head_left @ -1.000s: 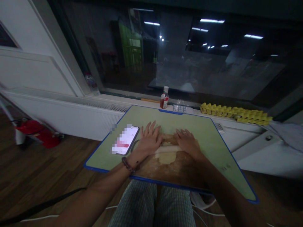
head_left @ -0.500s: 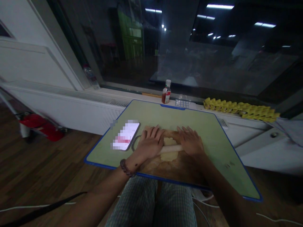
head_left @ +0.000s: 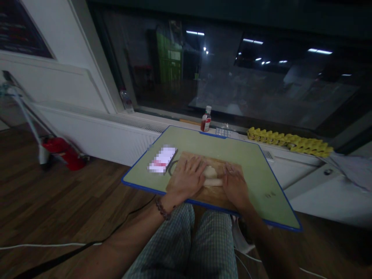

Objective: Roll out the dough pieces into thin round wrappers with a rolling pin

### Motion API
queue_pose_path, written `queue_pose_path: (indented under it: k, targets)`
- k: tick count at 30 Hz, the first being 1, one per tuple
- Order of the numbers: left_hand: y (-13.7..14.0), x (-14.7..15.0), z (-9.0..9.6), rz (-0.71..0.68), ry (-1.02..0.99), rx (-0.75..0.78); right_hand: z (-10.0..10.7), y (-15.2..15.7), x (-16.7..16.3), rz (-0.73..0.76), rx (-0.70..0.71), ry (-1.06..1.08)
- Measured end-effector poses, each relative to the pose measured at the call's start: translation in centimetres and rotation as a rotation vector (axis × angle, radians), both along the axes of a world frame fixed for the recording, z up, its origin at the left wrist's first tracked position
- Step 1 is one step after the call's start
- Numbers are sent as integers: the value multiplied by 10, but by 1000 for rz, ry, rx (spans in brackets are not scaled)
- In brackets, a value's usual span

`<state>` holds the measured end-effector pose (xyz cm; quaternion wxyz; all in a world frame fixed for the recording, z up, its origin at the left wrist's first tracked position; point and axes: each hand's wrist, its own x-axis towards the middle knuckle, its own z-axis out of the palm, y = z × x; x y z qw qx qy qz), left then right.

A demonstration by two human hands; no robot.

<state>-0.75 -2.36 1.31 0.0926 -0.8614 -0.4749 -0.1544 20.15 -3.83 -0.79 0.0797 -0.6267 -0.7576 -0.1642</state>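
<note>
A pale rolling pin lies across the near part of a flattened piece of dough on a wooden board. On the pin's left end rests my left hand, palm down, fingers stretched forward. My right hand presses on the right end the same way, its fingers extended. Both palms cover the pin's ends, so only its middle shows. Beneath the board is a light green folding table with a blue rim.
A lit phone lies left of the board, beside a dark ring-shaped thing. On the sill stand a red sauce bottle and yellow egg cartons. A red fire extinguisher is on the floor at left.
The rolling pin and both hands have come nearer to me over the dough, from its middle to its near part. The camera view has shifted too.
</note>
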Motion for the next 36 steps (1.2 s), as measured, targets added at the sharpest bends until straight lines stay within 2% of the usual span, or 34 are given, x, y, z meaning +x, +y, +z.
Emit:
queue_pose_path:
  k: [6,16,20,25,28,32,34,36]
  targets:
    - [-11,4,-4,35,-22,-15,-5,-11,-2,-3,89,21]
    - [-22,0,-16,-17,-9,-28,-15,-21,-1,-6,100,109]
    - [-22,-3,-17,-95,-48,-3,-15,-22,5,78,93,151]
    - [-24,-9,-10,-246,-204,4,-9,-27,17,320,43,159]
    - [-23,-18,-3,-284,-358,70,-5,-26,21,371,44,178]
    - [-23,-36,-2,-235,-540,213,-5,-22,22,374,99,200]
    - [-24,-44,-6,-199,-624,314,-4,-18,22,341,139,237]
    - [-25,-49,-10,-179,-691,393,-2,-15,21,238,193,347]
